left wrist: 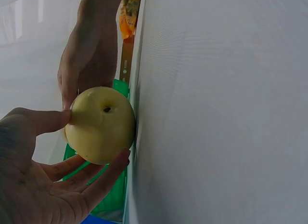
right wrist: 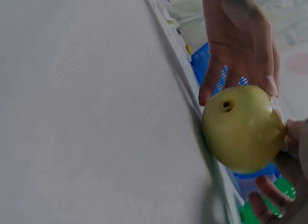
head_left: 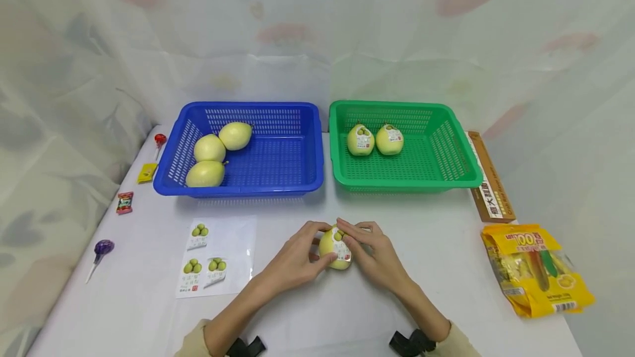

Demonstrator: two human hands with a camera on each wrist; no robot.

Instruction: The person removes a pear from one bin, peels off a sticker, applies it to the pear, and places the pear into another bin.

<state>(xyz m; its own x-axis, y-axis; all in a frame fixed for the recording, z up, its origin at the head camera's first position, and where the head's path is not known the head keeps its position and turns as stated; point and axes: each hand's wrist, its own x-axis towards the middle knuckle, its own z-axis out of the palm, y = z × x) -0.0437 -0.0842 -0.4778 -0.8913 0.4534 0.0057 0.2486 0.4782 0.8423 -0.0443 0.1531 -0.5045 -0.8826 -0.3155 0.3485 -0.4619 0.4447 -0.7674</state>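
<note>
Above the white table, my left hand (head_left: 300, 258) holds a pale yellow pear (head_left: 326, 244) between thumb and fingers. A white label (head_left: 342, 250) with a picture of green pears is on its side. My right hand (head_left: 378, 258) touches the label and the pear's top with thumb and forefinger. In the right wrist view its other fingers (right wrist: 269, 195) stand apart from the pear (right wrist: 240, 137). The left wrist view shows the pear's end with a small dark hollow; the label is hidden there. Left of the hands lies a sheet (head_left: 240, 258) bearing three similar labels.
Behind stand a blue basket (head_left: 238, 190) with three unlabelled pears and a green basket (head_left: 412, 183) with two labelled ones. A brown box (head_left: 488, 180) and yellow candy bag (head_left: 541, 274) lie right. Along the left edge are a purple lollipop (head_left: 103, 247), a red lollipop (head_left: 160, 139) and wrapped sweets (head_left: 125, 203).
</note>
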